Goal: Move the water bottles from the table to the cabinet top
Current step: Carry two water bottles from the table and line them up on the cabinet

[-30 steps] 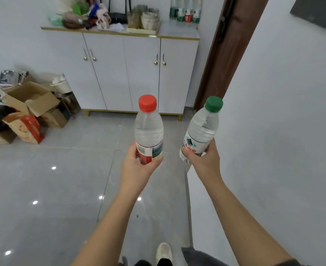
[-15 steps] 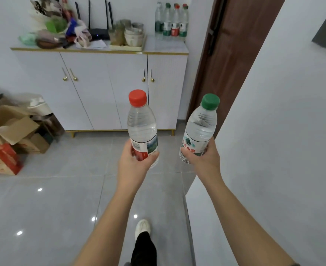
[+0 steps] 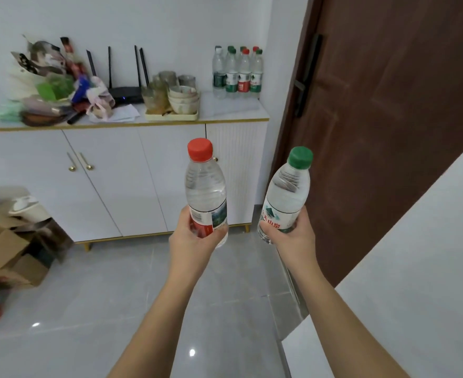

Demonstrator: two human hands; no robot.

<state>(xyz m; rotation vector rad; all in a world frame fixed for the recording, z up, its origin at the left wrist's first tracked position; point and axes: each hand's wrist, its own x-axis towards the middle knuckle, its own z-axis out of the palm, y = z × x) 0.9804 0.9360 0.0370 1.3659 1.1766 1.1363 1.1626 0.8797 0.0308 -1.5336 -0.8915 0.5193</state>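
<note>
My left hand point(image 3: 191, 242) grips the lower half of a clear water bottle with a red cap point(image 3: 204, 186), held upright. My right hand point(image 3: 293, 240) holds a second bottle with a green cap point(image 3: 287, 190), tilted slightly right. Both are in front of a white cabinet; its top point(image 3: 233, 110) is ahead and higher. Several water bottles point(image 3: 237, 73) with green and red caps stand at the top's back right corner.
A tray of bowls and glasses point(image 3: 173, 100), a black router point(image 3: 124, 91) and a heap of bags point(image 3: 47, 85) fill the cabinet top's middle and left. Cardboard boxes point(image 3: 9, 249) lie on the floor at left. A brown door point(image 3: 383, 118) and white wall point(image 3: 415, 268) are right.
The cabinet has come closer and sits larger and lower in view as I walk toward it. Both hands still hold their bottles in the same pose.
</note>
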